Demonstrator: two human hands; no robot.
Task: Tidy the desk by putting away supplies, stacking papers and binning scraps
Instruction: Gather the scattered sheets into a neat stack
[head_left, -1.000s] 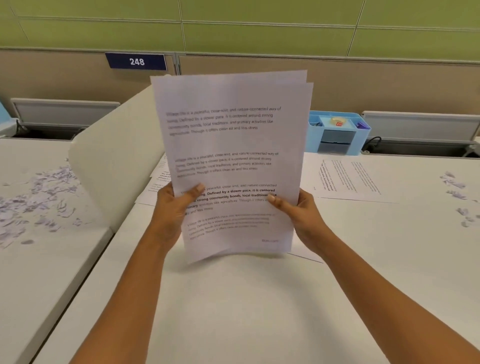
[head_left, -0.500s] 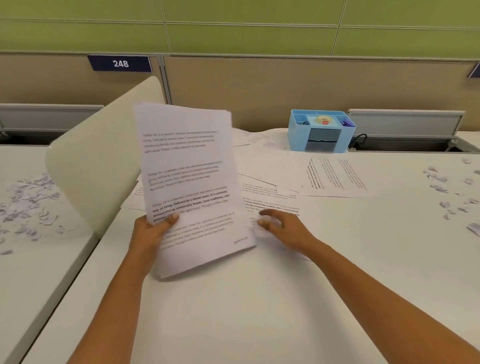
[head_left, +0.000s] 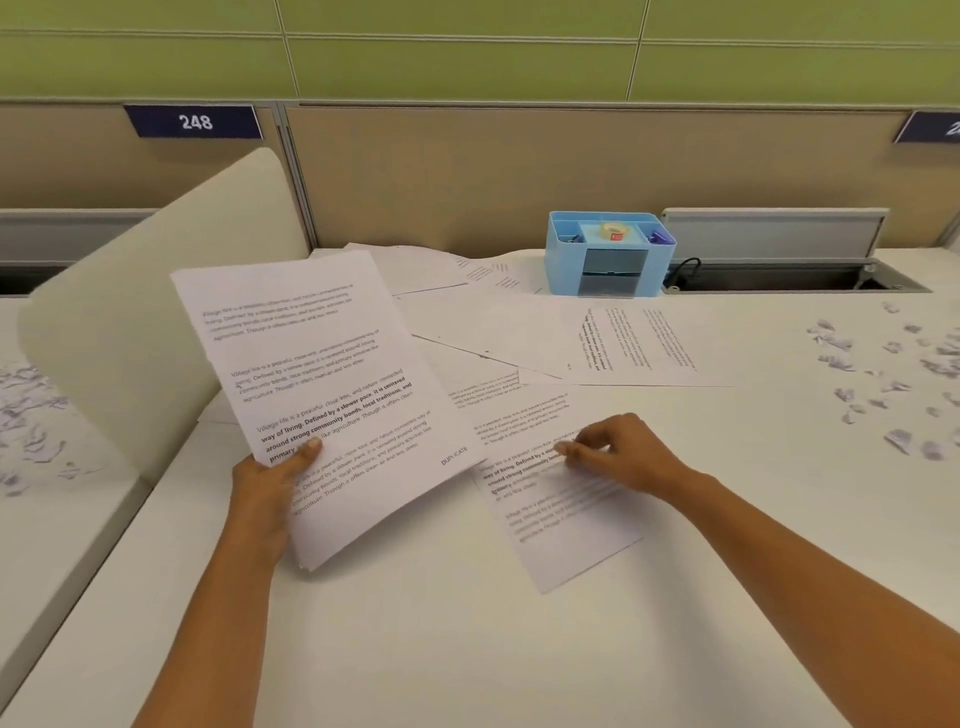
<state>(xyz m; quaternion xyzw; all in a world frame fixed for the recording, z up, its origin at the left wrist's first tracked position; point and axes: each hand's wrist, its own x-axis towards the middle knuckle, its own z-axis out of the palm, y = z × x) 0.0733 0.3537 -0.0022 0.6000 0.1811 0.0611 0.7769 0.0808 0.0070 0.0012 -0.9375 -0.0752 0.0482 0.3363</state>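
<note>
From the head camera, the left hand (head_left: 265, 488) gripped a sheaf of printed papers (head_left: 332, 395) near its lower left corner, thumb laid across the print on the front and fingers hidden behind. That clamp seemed meant to hold the gathered pages together and off the desk (head_left: 467, 649) while the other hand worked. The sheaf rose tilted up and away from the grip, its left edge toward the cream divider panel (head_left: 130, 322) and its lower edge just above the desktop. The left wrist looked roughly straight, the forearm running up from the bottom of the frame. To the right of that grip, the right hand (head_left: 623, 457) was down on a loose sheet (head_left: 561, 519) that lay flat and askew on the desk, one corner hidden behind the sheaf; it was probably the next page for the pile. The fingers were bent, their tips bunched on the paper at the hand's left side, but blur hid whether they pinched the sheet or only pressed on it. The knuckles arched above the page, and the forearm came in from the lower right. Beyond both hands more printed sheets (head_left: 649, 343) lay overlapped and uncollected, with a blue organiser (head_left: 610, 254) further back — and torn scraps (head_left: 883, 395) lay scattered well to the right of the right hand.
</note>
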